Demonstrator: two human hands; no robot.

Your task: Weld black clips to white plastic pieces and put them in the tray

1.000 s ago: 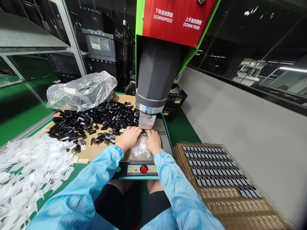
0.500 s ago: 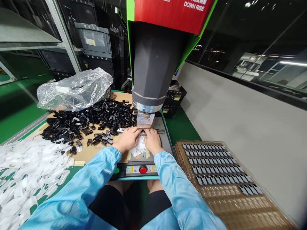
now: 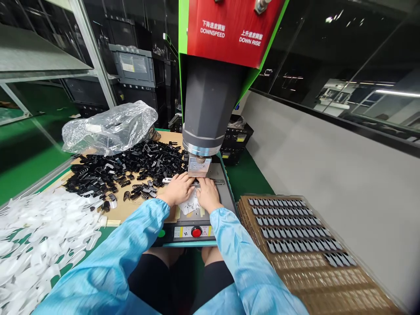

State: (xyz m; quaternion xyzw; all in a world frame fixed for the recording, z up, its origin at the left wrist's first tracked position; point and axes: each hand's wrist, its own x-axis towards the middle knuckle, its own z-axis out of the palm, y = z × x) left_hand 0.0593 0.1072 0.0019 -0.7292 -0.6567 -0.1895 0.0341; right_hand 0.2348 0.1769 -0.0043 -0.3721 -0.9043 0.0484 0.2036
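My left hand [image 3: 179,189] and my right hand [image 3: 207,192] meet at a metal fixture bar [image 3: 217,182], just below the metal horn block [image 3: 199,167] of a press machine [image 3: 210,100]. Their fingers are drawn together, and the fingertips press at the fixture's middle. Whatever lies under them is too small and too covered to make out. Between my wrists, white plastic film pieces [image 3: 189,204] rest on the machine's grey base [image 3: 215,215]. A red button [image 3: 196,232] and a green button [image 3: 161,233] sit on the front panel.
Left of the machine, small black plastic parts [image 3: 131,164] are heaped beside a clear plastic bag [image 3: 111,127]. Many white film pieces [image 3: 36,232] cover the near left. On the right, stacked brown trays [image 3: 295,262] hold rows of grey-black parts [image 3: 292,221]. Crates [image 3: 134,65] stand behind.
The head view has tilted slightly up, so more of the machine's red front shows. Both hands stay at the fixture, with little visible movement.
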